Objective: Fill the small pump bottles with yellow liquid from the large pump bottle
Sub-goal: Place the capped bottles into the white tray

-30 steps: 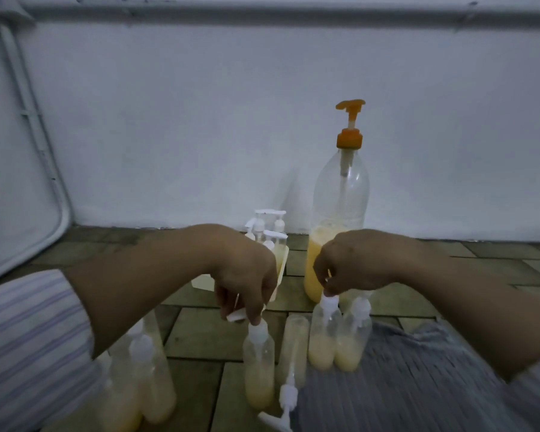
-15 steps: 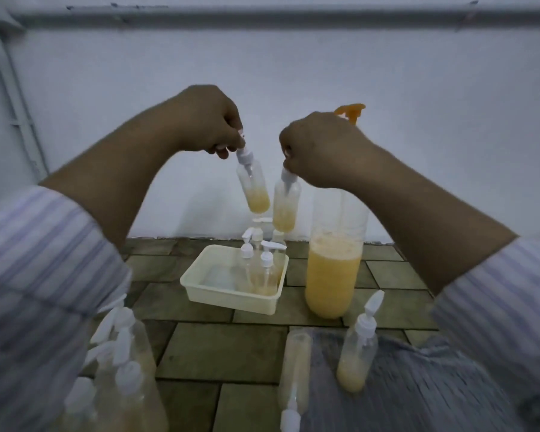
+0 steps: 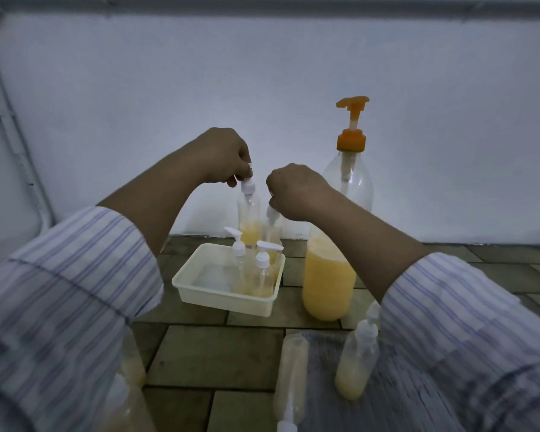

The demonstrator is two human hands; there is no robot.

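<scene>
The left hand (image 3: 223, 157) is pinching the white pump top of a small clear plastic bottle with a little yellow liquid (image 3: 249, 219), and the right hand (image 3: 293, 191) is pinching the pump of a second small clear bottle (image 3: 273, 227); both are hanging above the far edge of the cream plastic tray (image 3: 200, 283) on the tiled floor. The tall clear bottle with the orange pump (image 3: 334, 269) is standing at the tray's 3 o'clock. Judging by their fill, the small bottles are light and stiff; smooth walls may be slippery, so the pump collar is probably the surest hold.
</scene>
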